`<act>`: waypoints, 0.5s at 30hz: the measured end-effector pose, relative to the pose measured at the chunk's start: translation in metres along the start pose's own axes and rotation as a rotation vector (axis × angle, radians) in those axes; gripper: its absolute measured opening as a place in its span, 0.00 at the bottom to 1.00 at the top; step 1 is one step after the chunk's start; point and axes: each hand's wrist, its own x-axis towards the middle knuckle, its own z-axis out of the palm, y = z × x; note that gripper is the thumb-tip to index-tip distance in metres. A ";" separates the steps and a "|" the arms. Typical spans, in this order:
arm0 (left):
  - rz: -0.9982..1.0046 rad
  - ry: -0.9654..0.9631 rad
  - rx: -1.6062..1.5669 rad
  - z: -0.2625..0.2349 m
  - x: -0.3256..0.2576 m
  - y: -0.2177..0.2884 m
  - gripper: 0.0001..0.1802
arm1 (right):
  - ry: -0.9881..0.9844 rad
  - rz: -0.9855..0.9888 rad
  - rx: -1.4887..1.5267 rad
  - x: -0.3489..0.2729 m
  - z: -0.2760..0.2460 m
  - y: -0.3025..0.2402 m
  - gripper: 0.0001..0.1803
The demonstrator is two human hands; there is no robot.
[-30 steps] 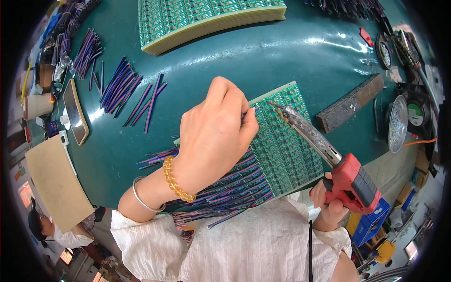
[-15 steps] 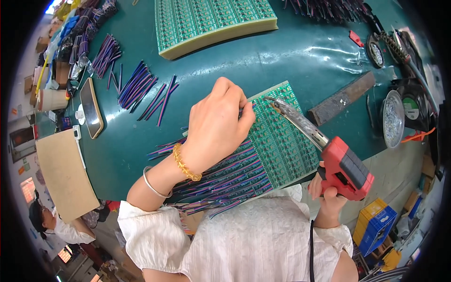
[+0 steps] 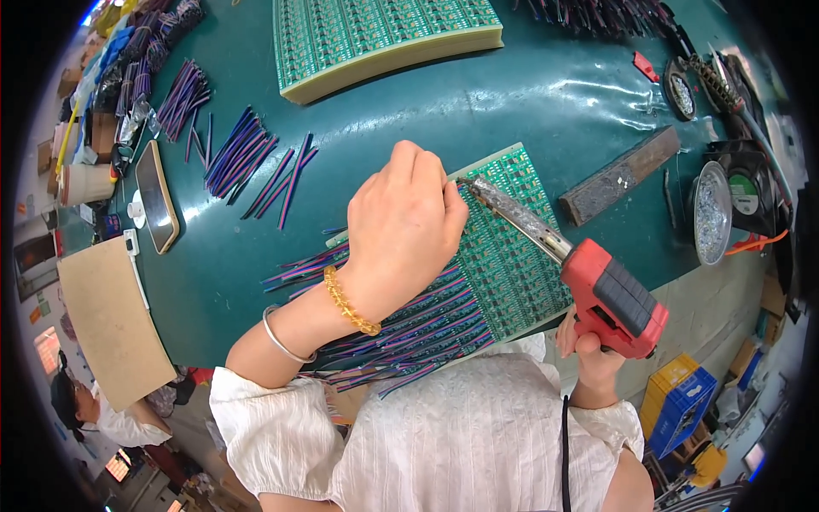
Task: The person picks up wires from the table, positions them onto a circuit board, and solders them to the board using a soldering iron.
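The left hand (image 3: 405,218) is resting curled over the near-left part of a green circuit board (image 3: 512,256) lying on the dark green table (image 3: 546,94). Its fingers are bunched and pinching toward the board's upper edge, but what they are pinching is hidden behind the knuckles. A yellow bead bracelet (image 3: 350,300) and a thin silver bangle (image 3: 280,337) are sitting on that wrist.

The right hand (image 3: 589,350) is wrapping closed around the grip of a red soldering gun (image 3: 610,299) at the table's near edge. The gun's long grey barrel is slanting up and left across the board, and its tip (image 3: 467,182) is sitting just beside the left fingertips at the board's upper edge.

A row of purple, red and blue wires (image 3: 401,328) is fanning out from the board's near-left side, partly under the left forearm.

Farther back, a tall stack of green panels (image 3: 384,38) is lying near the far edge. Loose bundles of purple wires (image 3: 243,158) are lying to the left, near a phone (image 3: 157,196) lying flat. A dark rusty metal bar (image 3: 618,175) is lying just right of the board, and a round metal dish (image 3: 712,213) is sitting further right. A blank tan cardboard sheet (image 3: 111,320) is overhanging the table's left edge
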 end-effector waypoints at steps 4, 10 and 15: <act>0.015 0.019 0.026 0.002 0.000 0.000 0.08 | 0.017 0.033 0.011 0.004 0.008 -0.007 0.37; 0.020 0.002 0.029 0.001 0.001 0.000 0.08 | 0.025 0.047 0.081 0.012 0.014 -0.014 0.45; 0.026 0.005 0.023 0.000 0.001 -0.001 0.08 | 0.073 0.039 0.173 0.007 0.015 -0.007 0.45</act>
